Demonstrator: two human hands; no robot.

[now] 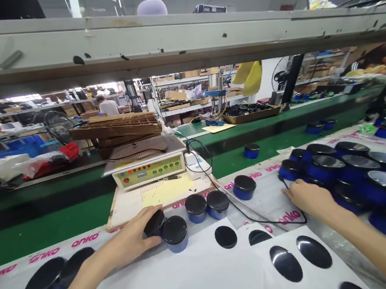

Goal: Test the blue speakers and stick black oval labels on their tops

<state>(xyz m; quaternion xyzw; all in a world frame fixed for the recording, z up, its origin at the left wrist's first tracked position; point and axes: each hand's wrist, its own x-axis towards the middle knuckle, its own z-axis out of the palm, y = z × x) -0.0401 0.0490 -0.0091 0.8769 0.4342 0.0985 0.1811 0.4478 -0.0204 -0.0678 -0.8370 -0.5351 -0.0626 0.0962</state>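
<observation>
My left hand (pixel 137 235) is closed around a round, blue-sided part with a glossy black top (pixel 154 222). Right beside it stands another such blue-sided part (pixel 175 234). My right hand (pixel 304 195) is pinched at the left edge of a cluster of similar parts (pixel 326 167). A thin black corded piece (pixel 283 181) pokes out from its fingers; its kind is not clear. The black cord (pixel 259 218) loops across the bench below that hand. White sheets (pixel 196 276) bearing black discs (pixel 286 263) lie between my arms.
A yellowish control box (pixel 150 169) with buttons sits on a board behind my left hand. Further round parts stand at the left (pixel 45 280) and centre (pixel 244 187). Beyond runs a green belt (pixel 230 158). A grey shelf beam (pixel 179 37) spans overhead.
</observation>
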